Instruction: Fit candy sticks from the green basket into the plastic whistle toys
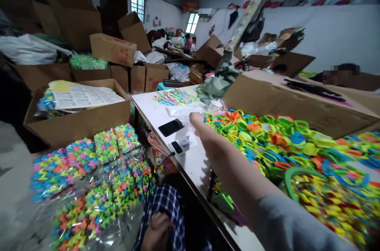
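Note:
My right arm reaches from the lower right over the white table (pixel 191 164). At its end my right hand (pixel 196 118) is closed beside flat clear plastic bags (pixel 179 111); what it grips is hidden. Colourful plastic toy watches (pixel 258 136) are heaped just right of it. My left hand (pixel 158 227) rests with curled fingers on the blue checkered cloth (pixel 168 199) over my lap, and nothing shows in it. A black phone (pixel 171 127) and a smaller black device (pixel 177 147) lie on the table, left of my right forearm.
Bagged puzzle-like pieces (pixel 107 148) are stacked at left, before an open carton (pixel 80 124). Thin colourful strips (pixel 175 97) lie at the table's far end. A green-rimmed basket (pixel 287 181) stands at lower right, near a large carton (pixel 279 104). People and cartons are behind.

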A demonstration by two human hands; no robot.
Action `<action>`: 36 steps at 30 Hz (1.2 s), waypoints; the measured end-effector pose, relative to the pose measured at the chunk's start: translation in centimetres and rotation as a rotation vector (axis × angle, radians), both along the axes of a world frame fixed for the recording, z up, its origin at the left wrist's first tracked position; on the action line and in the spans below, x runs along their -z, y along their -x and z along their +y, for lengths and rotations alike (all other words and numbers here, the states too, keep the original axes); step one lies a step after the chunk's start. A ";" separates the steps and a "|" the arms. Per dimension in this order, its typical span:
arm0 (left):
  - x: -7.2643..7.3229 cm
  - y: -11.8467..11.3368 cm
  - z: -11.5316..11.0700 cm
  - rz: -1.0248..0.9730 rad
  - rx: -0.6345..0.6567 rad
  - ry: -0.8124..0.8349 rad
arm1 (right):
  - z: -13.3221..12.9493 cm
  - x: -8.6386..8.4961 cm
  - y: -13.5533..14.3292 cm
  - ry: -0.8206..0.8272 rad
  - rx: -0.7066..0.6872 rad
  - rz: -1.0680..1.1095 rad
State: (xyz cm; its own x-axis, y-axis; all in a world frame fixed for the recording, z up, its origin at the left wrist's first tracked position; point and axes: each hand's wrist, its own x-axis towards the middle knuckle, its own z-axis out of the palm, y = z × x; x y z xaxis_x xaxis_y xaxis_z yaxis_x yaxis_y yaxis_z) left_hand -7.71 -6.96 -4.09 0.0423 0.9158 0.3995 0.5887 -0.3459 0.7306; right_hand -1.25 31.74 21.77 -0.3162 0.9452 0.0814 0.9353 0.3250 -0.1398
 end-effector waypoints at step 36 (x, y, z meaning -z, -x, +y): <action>-9.6 -2.5 -3.6 -0.457 -0.114 0.218 | -22.5 -13.9 -12.2 -0.398 -0.129 1.534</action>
State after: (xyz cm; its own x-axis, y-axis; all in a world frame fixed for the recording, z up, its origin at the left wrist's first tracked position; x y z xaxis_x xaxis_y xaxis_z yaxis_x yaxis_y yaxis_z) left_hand -5.20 -10.58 5.51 -0.1971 0.9683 0.1531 0.2182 -0.1089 0.9698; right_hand 10.97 9.23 35.67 0.2220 0.7611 0.6094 -0.0419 0.6319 -0.7739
